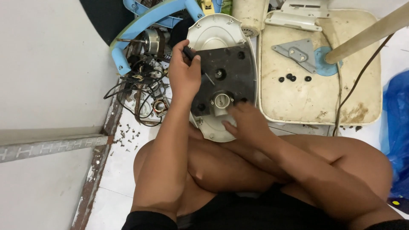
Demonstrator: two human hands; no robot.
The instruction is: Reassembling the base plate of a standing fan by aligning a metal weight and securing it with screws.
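A screwdriver [190, 54] is clenched in the left hand [184, 72] over the fan base [221, 30]; the base's near edge is pressed by the right hand [247, 121], fingers loosely curled.

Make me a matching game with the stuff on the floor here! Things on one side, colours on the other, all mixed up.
Things:
1. Plate on the oval base
2. Curved fan part
3. Square base
4. Bag

Colours:
A. Cream, stained
B. Dark blue
C. Dark grey
D. Light blue

Pairs: 1-C, 2-D, 3-A, 4-B
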